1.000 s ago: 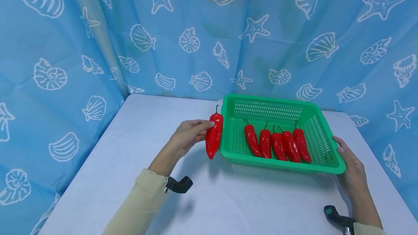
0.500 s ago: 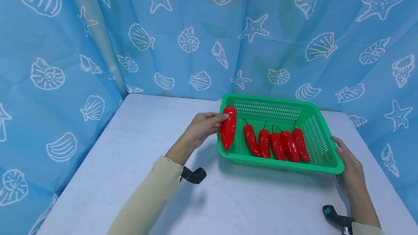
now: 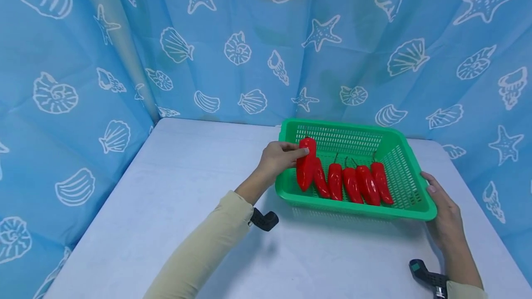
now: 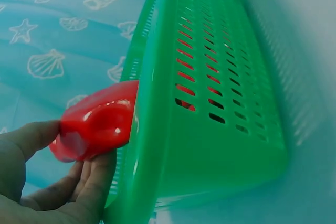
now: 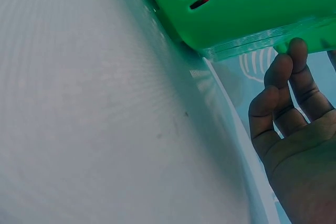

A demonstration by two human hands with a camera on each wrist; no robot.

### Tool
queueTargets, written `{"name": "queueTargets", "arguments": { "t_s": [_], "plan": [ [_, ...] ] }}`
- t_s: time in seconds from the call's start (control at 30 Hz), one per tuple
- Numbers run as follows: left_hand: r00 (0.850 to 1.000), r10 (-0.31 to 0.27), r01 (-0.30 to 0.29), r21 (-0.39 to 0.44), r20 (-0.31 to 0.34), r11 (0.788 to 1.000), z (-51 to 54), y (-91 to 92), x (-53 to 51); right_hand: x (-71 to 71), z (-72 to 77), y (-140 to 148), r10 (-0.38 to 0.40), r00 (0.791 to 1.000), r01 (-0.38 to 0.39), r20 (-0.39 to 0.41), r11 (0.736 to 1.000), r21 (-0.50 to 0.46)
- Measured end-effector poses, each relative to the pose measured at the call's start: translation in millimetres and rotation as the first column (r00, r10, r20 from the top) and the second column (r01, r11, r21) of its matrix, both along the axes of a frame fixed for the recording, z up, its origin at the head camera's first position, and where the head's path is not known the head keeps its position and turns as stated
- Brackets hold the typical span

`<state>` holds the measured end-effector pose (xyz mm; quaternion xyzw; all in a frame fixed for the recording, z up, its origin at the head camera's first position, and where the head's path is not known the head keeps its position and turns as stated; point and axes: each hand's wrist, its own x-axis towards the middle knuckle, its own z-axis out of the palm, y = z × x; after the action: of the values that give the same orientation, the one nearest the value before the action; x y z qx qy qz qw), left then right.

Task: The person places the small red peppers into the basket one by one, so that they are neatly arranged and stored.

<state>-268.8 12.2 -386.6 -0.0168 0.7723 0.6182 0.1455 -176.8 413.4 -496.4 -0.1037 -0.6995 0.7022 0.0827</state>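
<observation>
My left hand point(image 3: 279, 159) pinches a glossy red chili pepper point(image 3: 305, 165) between thumb and fingers, over the left end of the green basket point(image 3: 415, 186). The pepper stands nearly upright, tip down. In the left wrist view the basket's rim covers part of this pepper point(image 4: 100, 121). Several more red chili peppers point(image 3: 335, 181) lie side by side in the basket, stems toward the back. At the basket's right end my right hand point(image 3: 448, 218) holds the rim; the right wrist view has its fingers point(image 5: 281, 72) curled under the rim's edge.
The basket stands on a white-covered table point(image 3: 174, 188), near its back edge. A blue curtain point(image 3: 232, 77) with white shells and starfish hangs behind and at the sides. Each wrist wears a black camera mount point(image 3: 264, 220).
My left hand has carried the pepper rightward, from outside the basket's left wall to over its inside, beside the other peppers. My right hand has stayed at the rim.
</observation>
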Motion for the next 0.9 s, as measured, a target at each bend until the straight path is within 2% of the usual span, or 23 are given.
{"name": "queueTargets", "arguments": {
  "t_s": [0.2, 0.43, 0.57, 0.77, 0.9],
  "plan": [
    [1.0, 0.009, -0.01, -0.037, -0.013, 0.999, 2.4, -2.5, 0.4, -0.6, 1.2, -0.1, 0.01, 1.0, -0.01, -0.022, 1.0, -0.001],
    [0.997, -0.025, 0.019, -0.093, -0.07, 0.995, 3.5, -1.8, 3.3, 2.1, -0.7, -2.1, 0.04, 0.997, -0.04, -0.064, 0.999, -0.005],
    [0.995, -0.031, 0.023, -0.098, -0.089, 0.995, 1.7, -2.7, 4.7, 2.9, -2.0, -2.5, 0.043, 0.996, -0.043, -0.081, 0.999, 0.006],
    [0.999, -0.023, 0.023, -0.012, -0.04, 1.0, -1.9, -6.3, 3.6, 2.5, -4.0, -1.0, 0.052, 0.994, -0.054, -0.093, 0.998, -0.02],
    [0.999, -0.032, 0.032, 0.105, 0.0, 0.994, -3.9, -11.9, 4.0, 1.4, -3.9, 0.2, 0.052, 0.994, -0.057, -0.097, 0.997, -0.048]
  ]
}}
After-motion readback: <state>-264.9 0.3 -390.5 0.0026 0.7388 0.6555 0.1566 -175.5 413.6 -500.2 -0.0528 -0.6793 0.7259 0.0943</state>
